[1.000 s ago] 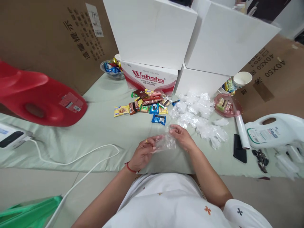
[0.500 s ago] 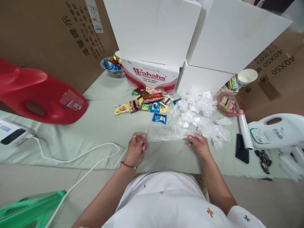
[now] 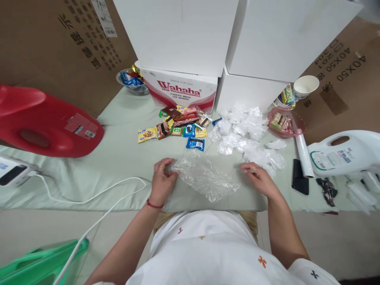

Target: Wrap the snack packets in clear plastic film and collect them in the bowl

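A crinkled piece of clear thin plastic lies spread out on the cloth in front of me; whether it is a bag or a sheet, I cannot tell. My left hand is at its left edge, thumb and forefinger apart, the thumb touching the plastic. To the right of the plastic, my right hand hovers with its fingers loosely stretched and holds nothing. Crumpled clear plastic pieces form a pile behind it. Farther left sits a heap of wrapped snacks, with a blue packet at its front.
White boxes stand stacked on a Wahaha carton at the back. A red jug and white cable are at left. At right are a pink bowl, plastic roll, black phone, keys and white jug.
The clear plastic, stretched between both hands before, now lies spread wider on the cloth. My right hand has let go and moved right; my left fingers have loosened. The view has shifted slightly.
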Available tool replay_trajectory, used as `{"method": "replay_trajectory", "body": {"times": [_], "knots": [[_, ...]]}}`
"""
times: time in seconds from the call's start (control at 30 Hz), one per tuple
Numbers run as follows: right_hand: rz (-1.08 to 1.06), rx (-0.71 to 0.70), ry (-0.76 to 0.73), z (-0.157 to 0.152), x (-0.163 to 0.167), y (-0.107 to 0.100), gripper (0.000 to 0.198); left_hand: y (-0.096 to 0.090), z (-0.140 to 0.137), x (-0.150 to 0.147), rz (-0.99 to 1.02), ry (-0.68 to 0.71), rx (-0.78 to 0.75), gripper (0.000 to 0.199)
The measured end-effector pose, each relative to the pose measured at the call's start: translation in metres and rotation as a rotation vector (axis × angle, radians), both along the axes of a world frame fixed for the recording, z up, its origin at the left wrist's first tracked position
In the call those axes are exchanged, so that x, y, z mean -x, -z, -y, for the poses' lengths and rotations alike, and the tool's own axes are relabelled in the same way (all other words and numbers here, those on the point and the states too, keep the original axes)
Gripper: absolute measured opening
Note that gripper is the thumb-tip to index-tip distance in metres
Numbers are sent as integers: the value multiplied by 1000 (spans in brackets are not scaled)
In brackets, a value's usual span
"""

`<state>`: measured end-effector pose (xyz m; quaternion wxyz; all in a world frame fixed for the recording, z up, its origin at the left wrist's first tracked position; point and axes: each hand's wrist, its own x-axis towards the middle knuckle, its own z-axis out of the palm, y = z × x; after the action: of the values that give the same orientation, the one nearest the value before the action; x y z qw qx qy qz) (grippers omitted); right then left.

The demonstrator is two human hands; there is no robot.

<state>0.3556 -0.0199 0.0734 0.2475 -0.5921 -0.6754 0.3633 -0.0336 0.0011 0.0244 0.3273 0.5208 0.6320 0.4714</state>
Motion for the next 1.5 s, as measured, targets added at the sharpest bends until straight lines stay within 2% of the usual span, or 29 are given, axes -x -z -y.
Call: {"method": "replay_trajectory", "body": {"times": [0.07, 0.1, 0.13, 0.2, 0.27, 0.3, 0.4, 0.47, 0.57, 0.67, 0.77, 0.87, 0.97, 1.03, 1.1, 1.2, 1.23, 1.27, 1.3, 1.37, 1.43, 1.5], "knots": [[111, -29, 60, -16, 24, 5, 31, -12, 3, -6, -287, -66, -165, 44], [181, -28, 58, -24, 39, 10, 31, -18, 5, -11, -402, -50, -257, 40], [249, -31, 52, -30, 54, 15, 30, -25, 6, -18, -494, 20, -346, 36], [344, -52, 35, -39, 81, 26, 23, -32, 6, -35, -623, 272, -464, 31], [352, -85, 6, -43, 97, 33, 13, -32, 2, -53, -722, 520, -478, 32], [327, -97, -10, -44, 100, 35, 10, -28, -2, -60, -762, 594, -460, 30], [167, -72, -32, -45, 95, 34, 11, -14, -14, -71, -799, 682, -395, 18], [54, -11, -4, -43, 85, 32, 11, -10, -16, -69, -754, 679, -390, 18], [-52, 58, 93, -40, 70, 32, 14, -16, -8, -55, -651, 686, -453, 19], [-175, 126, 171, -39, 58, 37, 20, -29, 9, -31, -587, 704, -519, 19], [-254, 164, 207, -40, 48, 40, 27, -32, 26, 2, -604, 701, -561, 20], [-248, 134, 200, -40, 43, 36, 31, -23, 38, 35, -688, 653, -497, 24], [-220, 119, 185, -37, 45, 26, 32, -16, 45, 52, -706, 576, -358, 32], [-202, 103, 197, -34, 49, 20, 31, -20, 46, 50, -636, 482, -307, 36], [-182, 63, 209, -32, 53, 16, 31, -31, 45, 40, -543, 314, -316, 33], [-135, -5, 205, -29, 59, 10, 30, -58, 36, 16, -465, -52, -364, 22], [-119, -25, 203, -29, 60, 8, 30, -68, 31, 7, -461, -140, -377, 20], [-107, -42, 201, -28, 62, 6, 29, -76, 26, -4, -463, -166, -399, 19], [-99, -54, 199, -27, 64, 4, 29, -84, 22, -16, -464, -121, -419, 19], [-97, -66, 190, -25, 68, 0, 27, -90, 13, -41, -458, 120, -406, 21], [-107, -68, 205, -21, 70, 0, 27, -84, 7, -63, -509, 346, -308, 22], [-115, -70, 270, -16, 68, 4, 27, -66, 5, -77, -657, 445, -191, 24]]}}
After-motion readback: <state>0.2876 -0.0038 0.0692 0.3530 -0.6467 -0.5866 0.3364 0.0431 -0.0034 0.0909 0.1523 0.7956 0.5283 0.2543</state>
